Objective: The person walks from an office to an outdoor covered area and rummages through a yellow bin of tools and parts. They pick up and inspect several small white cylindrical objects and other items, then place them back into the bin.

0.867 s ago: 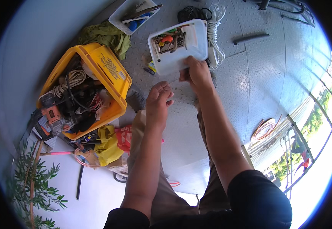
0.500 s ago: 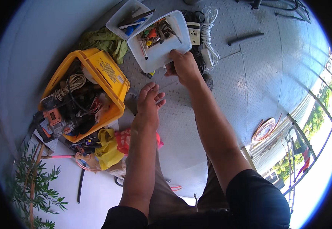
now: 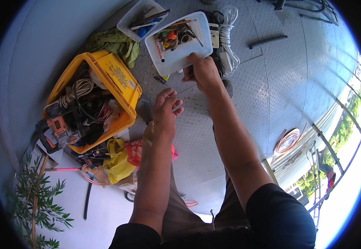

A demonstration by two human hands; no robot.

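My right hand (image 3: 205, 74) grips the near rim of a white translucent plastic container (image 3: 176, 62), thumb inside and fingers curled beneath. In the container's far part lie small tools and parts, among them an orange-red piece (image 3: 171, 35), a marker pen (image 3: 161, 53) and a dark ring-shaped piece (image 3: 185, 38). My left hand (image 3: 166, 108) hovers just nearer than the container, empty, its fingers loosely bent and apart. Beyond the container's left side stands a second clear plastic box (image 3: 127, 25) with a dark long tool and something blue in it.
At left a yellow crate (image 3: 120, 81) holds cords and an orange-black power tool (image 3: 59, 126). A green cloth (image 3: 118, 46) lies behind it, yellow and red bags (image 3: 118, 159) nearer. White cable (image 3: 227, 31), a socket strip (image 3: 214, 36) and a black tube (image 3: 268, 41) lie on the metal floor.
The container has shifted slightly to the right and away and is tilted differently, and its contents have moved about inside. My left hand has stayed nearly in place.
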